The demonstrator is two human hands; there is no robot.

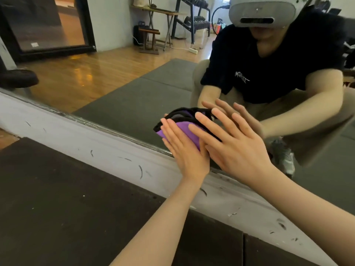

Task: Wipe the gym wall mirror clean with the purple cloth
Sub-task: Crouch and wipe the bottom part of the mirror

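Dark rubbery floor mat [57, 208] is lying closest under my bare forearms, its surface speckled and matte, meeting a scuffed white baseboard [107, 148] below the mirror [119, 96]. Both my left hand [184, 152] and right hand [236, 148] are pressing flat, fingers straight and spread, on the purple cloth [180, 129], a soft folded pad with black trim sitting against the glass near its lower edge. Where the cloth is running under my right hand, its far side is hidden, and my elbows are being cut off by the frame.
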